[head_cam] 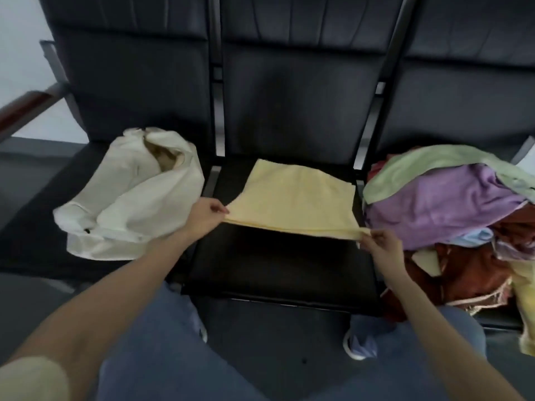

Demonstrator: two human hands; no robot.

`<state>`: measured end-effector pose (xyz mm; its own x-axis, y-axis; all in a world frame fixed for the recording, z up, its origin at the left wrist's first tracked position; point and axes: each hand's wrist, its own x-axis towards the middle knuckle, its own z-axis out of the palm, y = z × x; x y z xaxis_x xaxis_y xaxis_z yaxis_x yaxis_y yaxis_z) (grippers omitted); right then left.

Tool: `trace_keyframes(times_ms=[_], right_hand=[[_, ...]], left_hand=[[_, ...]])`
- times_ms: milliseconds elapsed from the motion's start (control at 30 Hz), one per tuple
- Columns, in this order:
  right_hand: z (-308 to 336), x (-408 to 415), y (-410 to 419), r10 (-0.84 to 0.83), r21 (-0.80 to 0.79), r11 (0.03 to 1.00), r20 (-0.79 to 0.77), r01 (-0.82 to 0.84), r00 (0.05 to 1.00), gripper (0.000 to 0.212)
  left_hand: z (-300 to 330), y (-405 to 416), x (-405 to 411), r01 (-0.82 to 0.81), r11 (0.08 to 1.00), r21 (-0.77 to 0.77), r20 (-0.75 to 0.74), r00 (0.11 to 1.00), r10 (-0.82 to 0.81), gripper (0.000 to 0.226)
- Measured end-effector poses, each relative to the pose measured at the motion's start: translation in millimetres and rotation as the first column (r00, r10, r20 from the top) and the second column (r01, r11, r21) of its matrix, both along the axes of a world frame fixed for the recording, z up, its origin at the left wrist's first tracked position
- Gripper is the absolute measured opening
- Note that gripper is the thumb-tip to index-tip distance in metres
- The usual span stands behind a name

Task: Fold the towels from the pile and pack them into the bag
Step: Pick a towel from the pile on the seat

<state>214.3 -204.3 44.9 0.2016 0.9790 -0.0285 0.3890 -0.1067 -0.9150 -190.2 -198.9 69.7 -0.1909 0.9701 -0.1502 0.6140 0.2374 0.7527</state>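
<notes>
A pale yellow towel [292, 198] lies doubled over on the middle black seat [275, 264]. My left hand [202, 217] pinches its near left corner. My right hand [382, 247] pinches its near right corner, so the near edge is stretched taut and lifted slightly off the seat. A cream cloth bag [130, 195] slumps on the left seat with its mouth open toward the backrest. The pile of towels [451, 215] sits on the right seat, with green, purple, light blue, rust-brown and yellow pieces heaped together.
Three joined black chairs with tall backrests [301, 82] stand ahead. A wooden armrest [26, 108] juts out at far left. My knees in blue jeans and white shoes [359, 340] are just before the middle seat, on a dark floor.
</notes>
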Motion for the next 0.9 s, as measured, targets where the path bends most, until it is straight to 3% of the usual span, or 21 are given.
trace_keyframes(times_ms=[100, 233, 300, 367, 467, 567, 667, 800, 900], right_hand=[[-40.5, 0.8, -20.4, 0.047, -0.114, 0.993, 0.039, -0.042, 0.998, 0.012], [-55.0, -0.3, -33.8, 0.102, -0.169, 0.981, 0.028, -0.096, 0.994, 0.013], [-52.9, -0.3, -36.8, 0.138, -0.173, 0.975, -0.008, -0.137, 0.99, 0.013], [-49.2, 1.2, -38.8, 0.173, -0.176, 0.969, -0.023, -0.175, 0.985, 0.016], [-43.9, 4.5, -38.7, 0.216, -0.16, 0.966, 0.062, -0.204, 0.974, 0.015], [-39.6, 10.1, -35.6, 0.234, -0.109, 0.97, 0.215, -0.215, 0.948, 0.024], [-33.0, 16.5, -31.6, 0.3, -0.11, 0.953, 0.258, -0.281, 0.918, 0.025], [-22.9, 26.2, -22.8, 0.447, -0.231, 0.887, 0.217, -0.4, 0.868, 0.022], [-8.1, 37.4, -5.5, 0.617, -0.429, 0.725, 0.055, -0.539, 0.785, 0.012]], left_hand=[[-48.9, -26.2, -4.4, 0.109, 0.984, -0.144, -0.112, 0.986, -0.126, 0.02], [-71.5, -47.4, -11.9, 0.289, 0.942, -0.169, -0.275, 0.904, -0.326, 0.019], [-70.2, -51.4, -9.3, 0.321, 0.921, -0.223, -0.501, 0.773, -0.39, 0.005], [-67.9, -51.4, 3.4, 0.296, 0.92, -0.256, -0.665, 0.637, -0.39, 0.017], [-60.1, -46.5, 46.4, 0.379, 0.891, -0.249, -0.613, 0.65, -0.448, 0.03], [-57.5, -40.6, 108.6, 0.653, 0.74, -0.161, -0.445, 0.621, -0.645, 0.049], [-63.0, -36.0, 170.6, 0.783, 0.62, -0.046, -0.375, 0.562, -0.737, 0.06], [-74.6, -26.6, 219.7, 0.775, 0.629, 0.064, -0.308, 0.615, -0.726, 0.038], [-81.9, -22.6, 230.6, 0.759, 0.646, 0.079, -0.21, 0.646, -0.734, 0.013]])
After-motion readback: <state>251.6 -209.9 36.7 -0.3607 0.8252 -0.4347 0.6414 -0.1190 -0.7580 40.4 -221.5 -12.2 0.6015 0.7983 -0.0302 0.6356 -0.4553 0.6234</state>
